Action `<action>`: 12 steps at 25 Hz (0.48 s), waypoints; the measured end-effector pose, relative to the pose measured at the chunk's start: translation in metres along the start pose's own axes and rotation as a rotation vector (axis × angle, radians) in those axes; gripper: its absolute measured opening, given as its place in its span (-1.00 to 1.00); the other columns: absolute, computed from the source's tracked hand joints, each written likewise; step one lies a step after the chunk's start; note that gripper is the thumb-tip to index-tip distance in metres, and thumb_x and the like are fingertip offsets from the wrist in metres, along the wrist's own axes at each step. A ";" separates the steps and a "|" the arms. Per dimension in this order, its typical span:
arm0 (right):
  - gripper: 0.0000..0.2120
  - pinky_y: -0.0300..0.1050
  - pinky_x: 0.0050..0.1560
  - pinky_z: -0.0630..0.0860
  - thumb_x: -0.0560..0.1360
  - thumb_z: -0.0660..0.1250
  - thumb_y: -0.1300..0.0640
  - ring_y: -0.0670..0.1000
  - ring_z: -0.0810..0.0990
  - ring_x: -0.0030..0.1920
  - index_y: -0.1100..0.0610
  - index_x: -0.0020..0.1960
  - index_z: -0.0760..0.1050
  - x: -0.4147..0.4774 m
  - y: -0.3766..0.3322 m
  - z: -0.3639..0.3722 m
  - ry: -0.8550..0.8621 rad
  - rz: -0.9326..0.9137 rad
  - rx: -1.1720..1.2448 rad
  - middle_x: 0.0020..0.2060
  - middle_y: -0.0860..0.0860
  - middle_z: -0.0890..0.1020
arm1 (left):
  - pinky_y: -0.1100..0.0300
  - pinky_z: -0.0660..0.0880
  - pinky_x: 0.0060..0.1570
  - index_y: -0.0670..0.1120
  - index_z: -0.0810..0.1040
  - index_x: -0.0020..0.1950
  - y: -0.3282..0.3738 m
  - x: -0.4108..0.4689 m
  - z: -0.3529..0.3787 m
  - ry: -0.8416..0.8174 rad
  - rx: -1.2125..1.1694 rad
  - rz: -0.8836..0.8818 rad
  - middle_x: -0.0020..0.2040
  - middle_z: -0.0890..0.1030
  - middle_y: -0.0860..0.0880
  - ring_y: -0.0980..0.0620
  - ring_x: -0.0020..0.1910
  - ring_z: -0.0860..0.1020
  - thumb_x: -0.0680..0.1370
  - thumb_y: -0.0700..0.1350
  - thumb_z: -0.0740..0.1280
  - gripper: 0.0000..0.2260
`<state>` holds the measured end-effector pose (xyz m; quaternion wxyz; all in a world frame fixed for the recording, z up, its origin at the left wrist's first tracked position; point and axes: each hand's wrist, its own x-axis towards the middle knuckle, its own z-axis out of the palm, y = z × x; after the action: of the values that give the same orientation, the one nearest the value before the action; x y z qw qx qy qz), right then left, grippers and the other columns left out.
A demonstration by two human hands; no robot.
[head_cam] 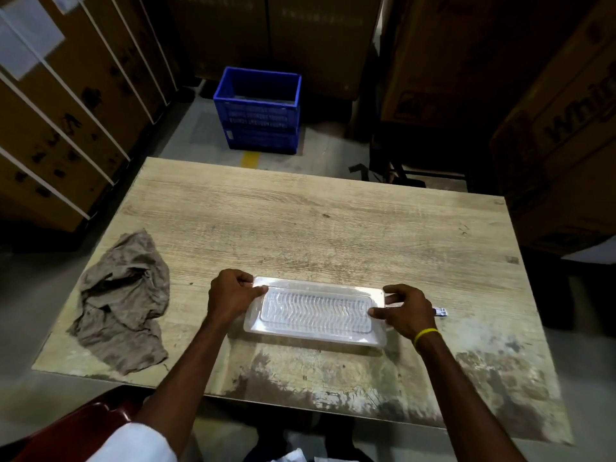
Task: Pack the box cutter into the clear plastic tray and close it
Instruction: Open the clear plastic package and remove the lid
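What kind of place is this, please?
Probably a warehouse or stockroom: large cardboard cartons stand all around, a blue plastic crate sits on the concrete floor, and the worn wooden table serves as a packing bench.

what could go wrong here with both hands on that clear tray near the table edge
1. The clear plastic tray is held only by fingertips at its two ends, left hand and right hand; the thin plastic may flex or slip.
2. A small object pokes out behind the right hand, possibly the cutter; it may get knocked along the table.
3. The crumpled cloth lies close to the left forearm and might snag.
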<state>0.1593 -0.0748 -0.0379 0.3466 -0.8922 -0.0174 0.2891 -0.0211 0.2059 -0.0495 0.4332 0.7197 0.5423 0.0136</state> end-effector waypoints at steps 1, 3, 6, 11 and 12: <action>-0.39 -0.05 -0.20 0.64 0.11 0.72 0.17 0.15 0.71 -0.12 0.13 0.11 0.61 0.001 0.000 0.000 0.004 0.000 -0.018 -0.10 0.11 0.72 | 0.03 0.63 0.00 -0.13 0.70 -0.02 -0.001 -0.001 0.001 0.013 0.005 -0.001 -0.17 0.67 -0.02 -0.05 -0.11 0.66 0.26 -0.03 0.67 -0.62; -0.39 -0.01 -0.13 0.64 0.10 0.72 0.18 0.13 0.70 -0.14 0.12 0.11 0.62 0.003 0.001 0.002 0.011 0.003 -0.037 -0.11 0.09 0.72 | 0.06 0.62 0.00 -0.15 0.70 0.00 -0.002 -0.002 0.003 0.025 0.004 0.004 -0.15 0.69 -0.05 -0.07 -0.08 0.67 0.27 -0.04 0.67 -0.61; -0.38 0.01 -0.11 0.65 0.09 0.72 0.17 0.12 0.70 -0.16 0.10 0.12 0.63 0.003 0.001 0.002 0.014 0.006 -0.042 -0.11 0.08 0.72 | 0.05 0.61 0.02 -0.15 0.71 0.03 -0.005 -0.006 0.005 0.042 0.002 0.018 -0.07 0.73 -0.10 -0.08 -0.04 0.67 0.27 -0.04 0.67 -0.60; -0.36 -0.16 -0.17 0.50 0.12 0.71 0.17 0.04 0.65 -0.17 0.11 0.17 0.62 0.002 0.002 0.003 0.040 -0.026 -0.052 -0.15 0.02 0.69 | -0.02 0.64 0.01 -0.13 0.69 0.00 -0.004 -0.010 0.007 0.071 0.000 -0.003 -0.13 0.71 -0.05 -0.09 -0.07 0.68 0.28 -0.02 0.66 -0.63; -0.36 -0.17 -0.16 0.48 0.12 0.70 0.17 0.04 0.65 -0.16 0.11 0.17 0.62 0.001 0.001 0.004 0.053 -0.025 -0.050 -0.15 0.02 0.69 | -0.02 0.64 -0.02 -0.12 0.68 -0.01 -0.004 -0.011 0.007 0.074 0.003 -0.010 -0.16 0.70 -0.03 -0.08 -0.09 0.68 0.29 -0.01 0.65 -0.63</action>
<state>0.1577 -0.0736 -0.0415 0.3282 -0.9077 -0.0268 0.2603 -0.0253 0.1930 -0.0516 0.4120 0.7167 0.5614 0.0371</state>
